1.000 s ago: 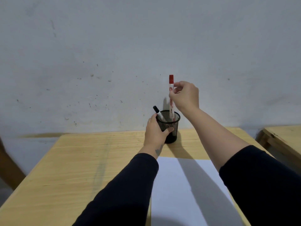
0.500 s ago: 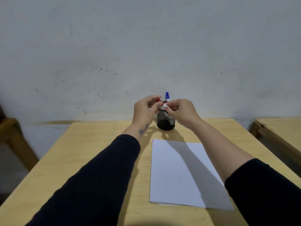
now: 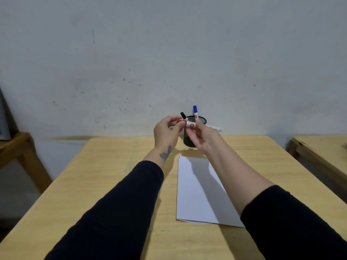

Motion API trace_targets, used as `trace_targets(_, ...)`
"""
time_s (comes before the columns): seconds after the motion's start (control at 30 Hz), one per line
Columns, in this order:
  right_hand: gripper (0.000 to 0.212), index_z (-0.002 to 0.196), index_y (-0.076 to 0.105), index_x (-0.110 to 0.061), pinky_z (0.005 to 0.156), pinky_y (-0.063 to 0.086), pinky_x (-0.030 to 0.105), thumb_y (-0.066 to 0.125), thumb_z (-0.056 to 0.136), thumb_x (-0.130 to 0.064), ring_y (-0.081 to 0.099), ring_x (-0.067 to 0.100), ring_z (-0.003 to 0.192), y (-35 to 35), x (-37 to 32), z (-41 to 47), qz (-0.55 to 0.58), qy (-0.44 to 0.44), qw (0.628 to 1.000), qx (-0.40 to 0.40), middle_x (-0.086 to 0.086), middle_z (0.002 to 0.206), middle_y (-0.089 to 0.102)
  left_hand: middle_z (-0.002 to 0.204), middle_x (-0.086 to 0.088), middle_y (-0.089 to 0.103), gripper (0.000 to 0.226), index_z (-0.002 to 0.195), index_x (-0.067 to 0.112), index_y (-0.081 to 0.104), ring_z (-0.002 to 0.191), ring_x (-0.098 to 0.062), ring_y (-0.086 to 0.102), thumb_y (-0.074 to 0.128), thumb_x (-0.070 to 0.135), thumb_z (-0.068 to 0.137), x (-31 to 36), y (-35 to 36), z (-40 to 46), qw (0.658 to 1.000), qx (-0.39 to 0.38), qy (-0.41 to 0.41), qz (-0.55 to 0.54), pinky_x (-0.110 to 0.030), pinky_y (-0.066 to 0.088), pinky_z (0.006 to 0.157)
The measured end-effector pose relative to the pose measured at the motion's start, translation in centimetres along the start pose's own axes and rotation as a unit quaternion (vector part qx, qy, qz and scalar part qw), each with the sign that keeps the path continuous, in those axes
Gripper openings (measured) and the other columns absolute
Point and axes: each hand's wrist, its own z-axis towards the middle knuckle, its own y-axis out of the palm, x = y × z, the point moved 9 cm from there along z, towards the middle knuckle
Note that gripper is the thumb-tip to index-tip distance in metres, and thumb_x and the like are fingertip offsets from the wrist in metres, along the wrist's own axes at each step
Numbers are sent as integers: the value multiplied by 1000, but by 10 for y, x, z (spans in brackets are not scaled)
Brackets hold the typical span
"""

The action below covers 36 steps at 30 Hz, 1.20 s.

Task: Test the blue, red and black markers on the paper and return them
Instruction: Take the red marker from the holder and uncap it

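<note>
A: Head view, status check. Paper [image 3: 197,188] lies flat on the worktop [image 3: 112,175], and I see no marker strokes on it apart from a tiny dark speck at its far left corner. I judge no colour clearly tested yet.

B: Agreed. Where are the markers?

A: Red marker [image 3: 189,125] is out of the mesh cup [image 3: 201,120], held roughly level in the air above the worktop, in front of the cup. Blue marker [image 3: 195,112] and black marker [image 3: 183,116] stand in the cup, caps up.

B: Hands?

A: Left hand [image 3: 166,132] has its fingers [image 3: 179,125] closed on the red cap end. Right hand [image 3: 202,137] grips the white barrel, whose tail sticks out to the right past the hand. Both pinch firmly; the marker spans the gap between them.

B: Judgement?

A: Uncapping looks to be the step in hand; whether the cap has separated I cannot tell. Left to do: the red stroke, recapping, returning it, then blue and black likewise.
</note>
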Motion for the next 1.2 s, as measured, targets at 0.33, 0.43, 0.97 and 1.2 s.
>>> trace_targets(0.33,14,81,58,3,47,57,19,61,90,-8,63,18,67,-8,1,2,11,-27,999,20,12,74,62,73,1,67,12,90,12,73,67,-13,63,62,8,87,-7,1,-8,999,1,-11,44,-18,54,68)
trace_targets(0.43,13,83,60,4,53,58,20,63,89,-7,64,18,68,-10,-2,3,1,-38,999,19,13,75,63,76,0,65,15,91,15,71,72,-17,61,56,14,90,6,7,-8,978,-34,82,187,-26,50,69)
trace_targets(0.97,14,100,61,1,74,58,22,57,93,-10,67,19,85,-18,-40,14,-149,-154,976,-40,11,91,67,63,4,55,20,85,10,70,57,-9,49,55,21,93,-25,-4,4,967,-112,-24,228,-22,42,57)
trace_targets(1.2,18,108,61,-2,70,59,22,59,91,-7,65,14,71,-5,-56,7,-329,-202,918,-90,7,81,66,76,-1,59,12,92,11,73,68,-14,52,65,13,83,-32,-11,12,904,-147,-6,401,-21,42,61)
